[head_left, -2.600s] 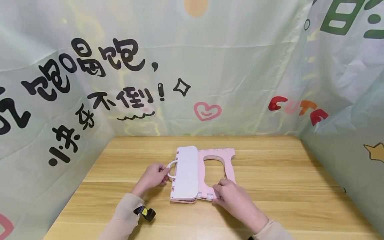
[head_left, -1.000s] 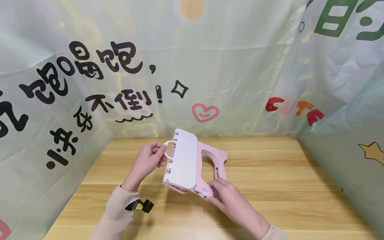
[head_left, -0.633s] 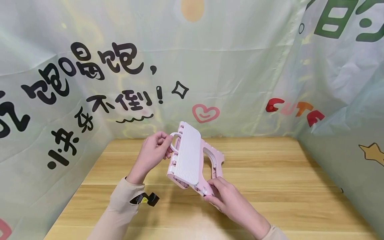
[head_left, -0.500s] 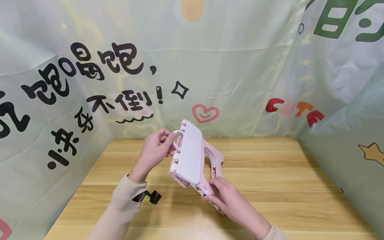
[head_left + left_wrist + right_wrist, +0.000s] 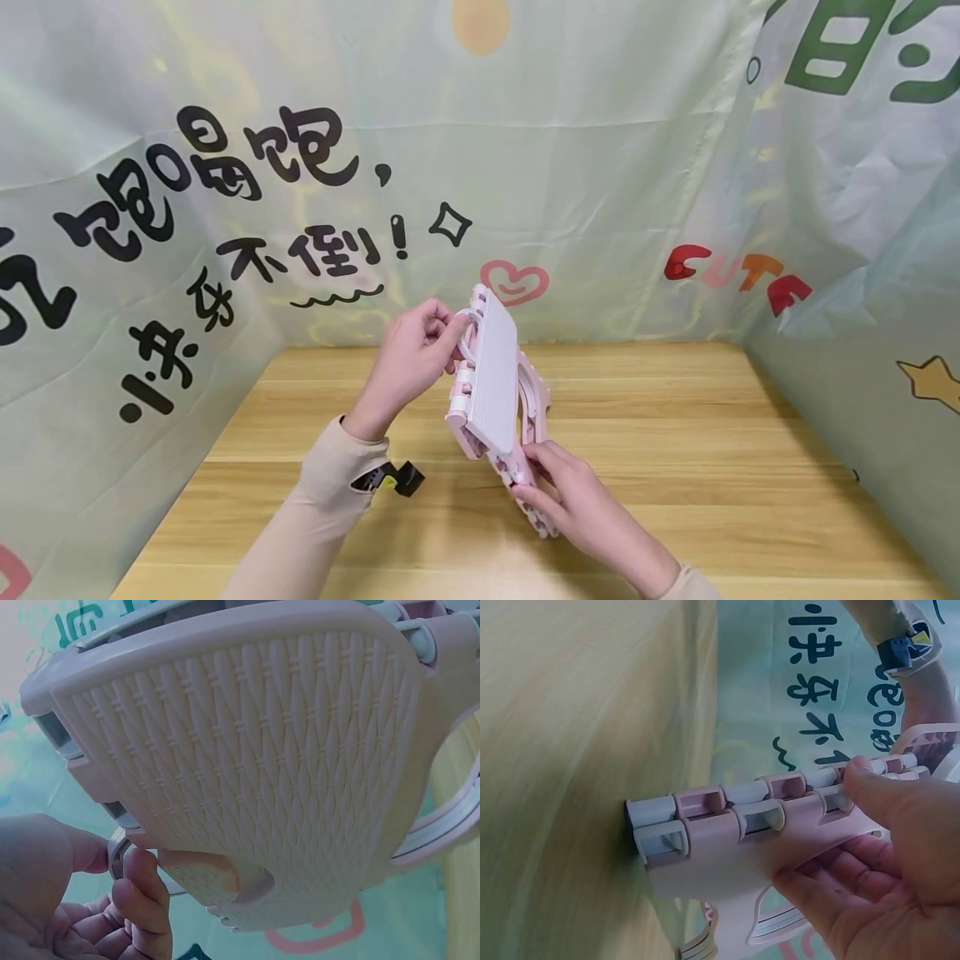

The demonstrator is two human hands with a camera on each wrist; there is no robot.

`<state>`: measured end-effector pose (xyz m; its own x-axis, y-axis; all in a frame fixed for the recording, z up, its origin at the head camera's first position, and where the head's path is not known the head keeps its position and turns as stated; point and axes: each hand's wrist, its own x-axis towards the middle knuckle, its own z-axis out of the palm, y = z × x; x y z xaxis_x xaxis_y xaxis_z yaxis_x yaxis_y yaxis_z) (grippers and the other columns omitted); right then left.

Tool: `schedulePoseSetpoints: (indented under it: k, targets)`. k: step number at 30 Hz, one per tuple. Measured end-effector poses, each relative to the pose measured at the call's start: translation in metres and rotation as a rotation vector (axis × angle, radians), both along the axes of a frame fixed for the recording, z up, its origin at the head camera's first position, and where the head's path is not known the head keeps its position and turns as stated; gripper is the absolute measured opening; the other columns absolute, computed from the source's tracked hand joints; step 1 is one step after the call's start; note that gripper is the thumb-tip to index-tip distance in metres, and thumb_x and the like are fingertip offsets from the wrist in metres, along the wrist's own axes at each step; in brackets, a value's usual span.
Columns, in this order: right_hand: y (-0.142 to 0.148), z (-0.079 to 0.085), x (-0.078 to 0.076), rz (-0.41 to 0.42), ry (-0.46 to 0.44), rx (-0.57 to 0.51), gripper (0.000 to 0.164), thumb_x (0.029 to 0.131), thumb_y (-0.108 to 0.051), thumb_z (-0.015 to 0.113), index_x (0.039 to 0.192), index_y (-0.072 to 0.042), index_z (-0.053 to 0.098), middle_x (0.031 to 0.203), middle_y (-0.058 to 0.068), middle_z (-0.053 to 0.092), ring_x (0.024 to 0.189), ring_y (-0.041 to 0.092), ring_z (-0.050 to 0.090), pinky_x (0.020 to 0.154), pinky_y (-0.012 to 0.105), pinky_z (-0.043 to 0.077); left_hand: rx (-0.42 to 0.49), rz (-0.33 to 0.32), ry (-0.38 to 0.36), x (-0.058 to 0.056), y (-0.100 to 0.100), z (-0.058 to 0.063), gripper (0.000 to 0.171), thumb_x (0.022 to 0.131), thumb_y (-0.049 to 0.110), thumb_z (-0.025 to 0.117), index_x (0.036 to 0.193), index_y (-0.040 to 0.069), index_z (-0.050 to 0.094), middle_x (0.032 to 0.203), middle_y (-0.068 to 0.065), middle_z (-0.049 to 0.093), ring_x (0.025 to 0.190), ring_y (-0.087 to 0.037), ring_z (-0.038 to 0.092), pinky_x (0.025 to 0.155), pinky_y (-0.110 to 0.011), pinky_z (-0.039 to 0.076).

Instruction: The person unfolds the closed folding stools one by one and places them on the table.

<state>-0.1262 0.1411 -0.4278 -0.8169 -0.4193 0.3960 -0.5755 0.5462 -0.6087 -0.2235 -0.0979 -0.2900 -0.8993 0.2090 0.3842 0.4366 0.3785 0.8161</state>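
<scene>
A folded pink and white plastic folding stool [image 5: 493,375] is held tilted up over the wooden table, its ribbed white top panel facing right. My left hand [image 5: 411,357] pinches the stool's small white loop handle [image 5: 468,335] between thumb and fingers. In the left wrist view, the woven-pattern pink underside of the stool [image 5: 247,742] fills most of the picture. Lower down, my right hand [image 5: 576,504] grips the pink leg panel by its hinged edge. The right wrist view shows the thumb over the hinge row [image 5: 759,816]. The foot end is at or near the tabletop; contact is unclear.
The wooden table [image 5: 712,467] spreads out around the stool. Printed fabric curtains [image 5: 600,183] with lettering and drawings enclose its back and both sides. A black wrist camera [image 5: 401,479] sits on the left sleeve.
From lying flat on the table, the stool has been raised on its left side and swung upright to the right. My left hand moved up and right with the handle; my right hand kept its grip.
</scene>
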Motion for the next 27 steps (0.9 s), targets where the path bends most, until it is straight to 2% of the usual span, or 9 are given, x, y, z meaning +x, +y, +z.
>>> schedulePoseSetpoints:
  k: [4, 12, 20, 27]
  targets:
    - [0.001, 0.0, 0.0, 0.019, -0.015, -0.028, 0.033, 0.105, -0.031, 0.069, 0.129, -0.009, 0.067, 0.115, -0.001, 0.069, 0.112, 0.02, 0.073, 0.097, 0.034, 0.065, -0.017, -0.01, 0.021, 0.002, 0.008, 0.005, 0.02, 0.107, 0.023, 0.067, 0.094, 0.009, 0.063, 0.069, -0.006, 0.071, 0.06, -0.034, 0.067, 0.048, -0.024, 0.047]
    - [0.004, -0.002, 0.0, 0.039, -0.006, -0.063, 0.03, 0.105, -0.025, 0.07, 0.128, -0.006, 0.068, 0.118, 0.001, 0.07, 0.116, 0.025, 0.074, 0.099, 0.038, 0.063, -0.1, -0.019, 0.079, 0.004, 0.021, 0.011, 0.019, 0.107, 0.027, 0.067, 0.097, 0.012, 0.062, 0.072, -0.002, 0.066, 0.063, -0.016, 0.058, 0.055, -0.024, 0.047]
    - [0.007, -0.003, 0.001, 0.041, -0.06, -0.08, 0.039, 0.107, -0.029, 0.067, 0.135, -0.002, 0.065, 0.128, 0.012, 0.071, 0.123, 0.038, 0.072, 0.1, 0.042, 0.063, -0.116, -0.037, 0.088, 0.005, 0.034, 0.015, 0.019, 0.107, 0.027, 0.067, 0.098, 0.011, 0.061, 0.076, -0.001, 0.066, 0.068, -0.016, 0.06, 0.06, -0.024, 0.052]
    - [0.009, -0.005, -0.001, 0.057, -0.105, -0.127, 0.031, 0.107, -0.028, 0.067, 0.131, -0.007, 0.067, 0.128, 0.007, 0.071, 0.125, 0.038, 0.071, 0.102, 0.043, 0.062, -0.112, -0.067, 0.114, 0.006, 0.046, 0.017, 0.014, 0.106, 0.023, 0.069, 0.101, 0.012, 0.062, 0.076, -0.001, 0.064, 0.068, -0.014, 0.059, 0.061, -0.022, 0.051]
